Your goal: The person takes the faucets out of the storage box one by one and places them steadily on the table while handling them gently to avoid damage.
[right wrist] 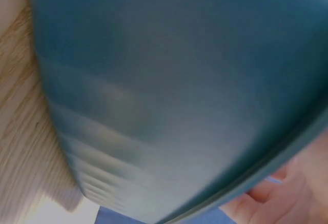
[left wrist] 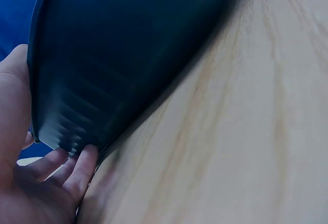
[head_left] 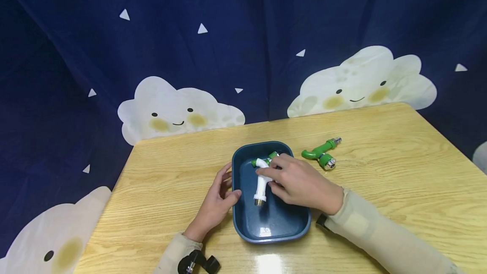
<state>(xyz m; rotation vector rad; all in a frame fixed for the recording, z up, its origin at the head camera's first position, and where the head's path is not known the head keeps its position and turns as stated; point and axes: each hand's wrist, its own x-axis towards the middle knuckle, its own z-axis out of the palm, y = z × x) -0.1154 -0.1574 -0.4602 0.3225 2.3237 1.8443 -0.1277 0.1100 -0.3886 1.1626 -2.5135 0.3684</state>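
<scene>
A dark blue plastic tub (head_left: pixel 266 227) stands on the wooden table. My right hand (head_left: pixel 302 183) reaches into it and grips a white faucet (head_left: pixel 261 185) by its side, the brass threaded end pointing toward me. Behind the white faucet, inside the tub, lies a green faucet (head_left: pixel 272 155), partly hidden by the hand. With its thumb over the left rim and its fingers along the outer wall, my left hand (head_left: pixel 217 202) holds the tub; the left wrist view shows those fingers (left wrist: pixel 82 172) low on the ribbed wall. The right wrist view mostly shows the tub's outside.
Another green faucet (head_left: pixel 321 153), with a metal-capped knob, lies on the table (head_left: pixel 171 172) to the right of the tub. A dark blue curtain (head_left: pixel 228 54) with cloud faces hangs behind the table's far edge.
</scene>
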